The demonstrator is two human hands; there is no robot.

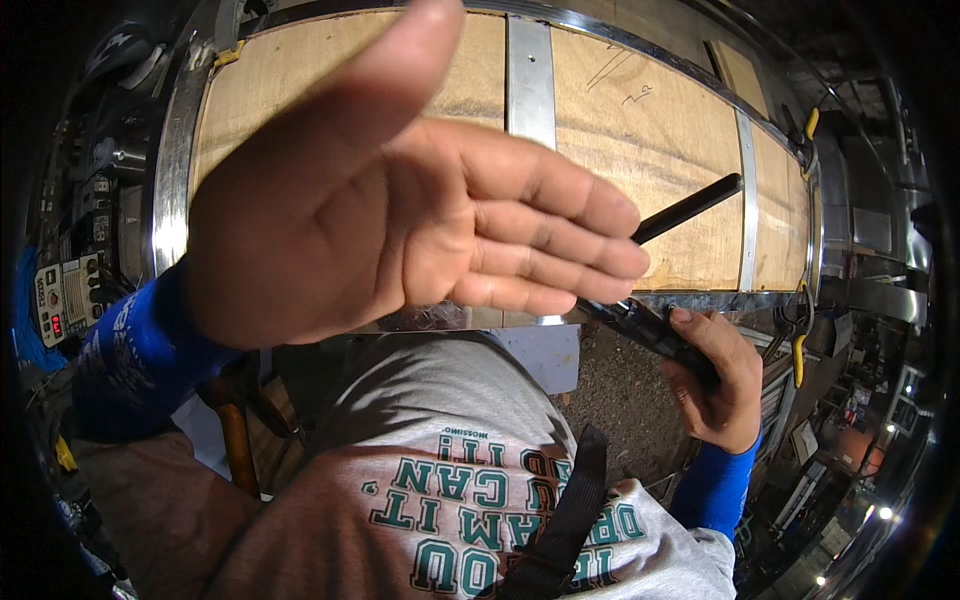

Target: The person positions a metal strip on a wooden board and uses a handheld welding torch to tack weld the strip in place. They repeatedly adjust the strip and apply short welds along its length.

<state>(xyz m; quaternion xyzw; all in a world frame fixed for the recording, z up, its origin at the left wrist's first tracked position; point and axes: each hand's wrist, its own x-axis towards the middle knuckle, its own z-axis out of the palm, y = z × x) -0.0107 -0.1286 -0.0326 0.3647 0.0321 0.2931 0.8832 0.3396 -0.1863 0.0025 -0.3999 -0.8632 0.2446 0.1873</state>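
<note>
My left hand (380, 230) is raised close to the camera, palm showing, fingers stretched to the right and thumb up; nothing is in it. Lower right, my right hand (725, 375) is closed around the black handle of what looks like a welding torch (645, 328). A long black rod (695, 207) slants up to the right from behind my left fingertips. It seems to belong to the torch, but the joint is hidden. Beyond both hands lies a plywood panel (640, 130) in a shiny metal frame (172, 210), crossed by a wide metal strip (531, 80) and a narrower one (748, 200).
Yellow-handled clamps (799, 358) grip the frame at its right side and far left corner. At the left stands a machine with knobs and a red display (72, 300). A black strap (575, 500) crosses my grey shirt. Metal pieces (870, 220) lie at the right.
</note>
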